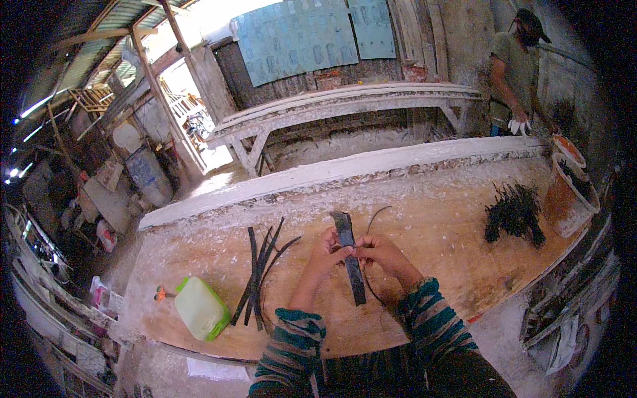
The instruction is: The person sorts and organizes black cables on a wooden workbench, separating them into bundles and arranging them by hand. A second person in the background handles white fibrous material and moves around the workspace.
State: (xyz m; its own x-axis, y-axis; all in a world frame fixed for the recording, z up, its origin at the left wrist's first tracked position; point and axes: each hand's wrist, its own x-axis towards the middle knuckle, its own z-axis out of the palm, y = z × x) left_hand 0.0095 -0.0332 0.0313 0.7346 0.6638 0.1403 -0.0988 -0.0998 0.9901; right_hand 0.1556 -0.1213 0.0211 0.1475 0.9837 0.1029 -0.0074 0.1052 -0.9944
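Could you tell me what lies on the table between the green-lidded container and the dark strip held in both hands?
A loose bunch of dark strips lies between the container and the held strip, in the head view.

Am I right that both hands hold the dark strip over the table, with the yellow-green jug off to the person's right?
Not quite. The head view shows both hands, left hand and right hand, on the dark strip over the table, but the jug lies to the person's left, beside the loose strips.

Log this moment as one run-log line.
left hand: grips dark strip | right hand: pinches strip and thin cord | table: loose strips, green-lidded container
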